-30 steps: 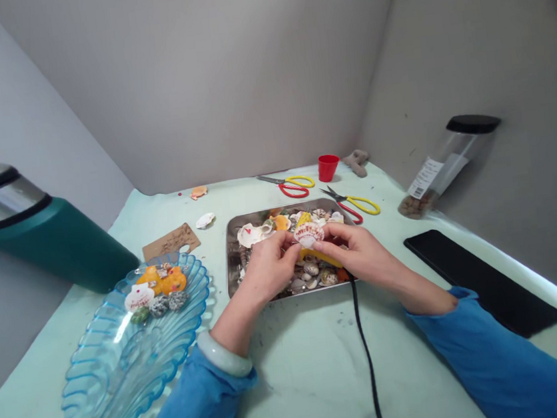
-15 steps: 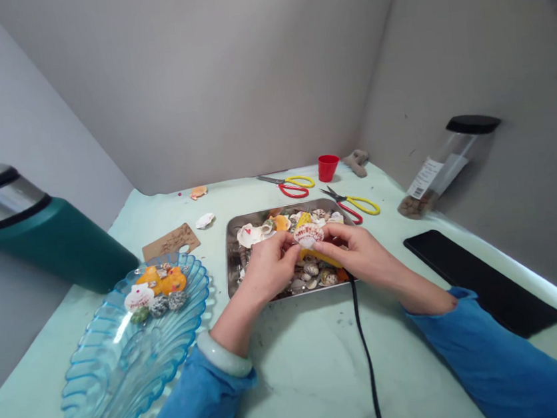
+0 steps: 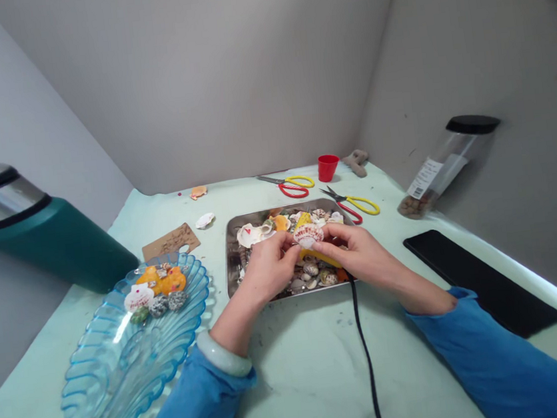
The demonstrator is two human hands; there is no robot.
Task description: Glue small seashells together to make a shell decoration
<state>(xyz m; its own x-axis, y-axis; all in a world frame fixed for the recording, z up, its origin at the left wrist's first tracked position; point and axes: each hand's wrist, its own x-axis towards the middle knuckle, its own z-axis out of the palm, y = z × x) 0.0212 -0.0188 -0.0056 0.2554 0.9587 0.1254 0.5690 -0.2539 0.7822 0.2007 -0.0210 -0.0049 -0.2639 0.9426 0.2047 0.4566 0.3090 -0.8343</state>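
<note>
Between my two hands is a white scallop shell (image 3: pixel 308 236) with reddish-brown markings. My left hand (image 3: pixel 273 263) pinches its left side, and my right hand (image 3: pixel 356 248) grips the right side with thumb and fingers. Both hands are over a metal tray (image 3: pixel 231 263) full of mixed seashells (image 3: pixel 310 270). Under the held shell, a yellow tool (image 3: pixel 325 257) is partly hidden by my right hand; its kind cannot be made out. A black cord (image 3: pixel 362 340) runs from it toward me.
A blue leaf-shaped dish (image 3: pixel 120 368) with shells stands left, beside a green bottle (image 3: pixel 61 240). Two scissors (image 3: pixel 296 183) and a red cup (image 3: pixel 328 168) lie behind the tray. Right are a clear jar (image 3: pixel 442 163) and a black flat object (image 3: pixel 478 280). A brown card (image 3: pixel 170 241) lies behind the dish.
</note>
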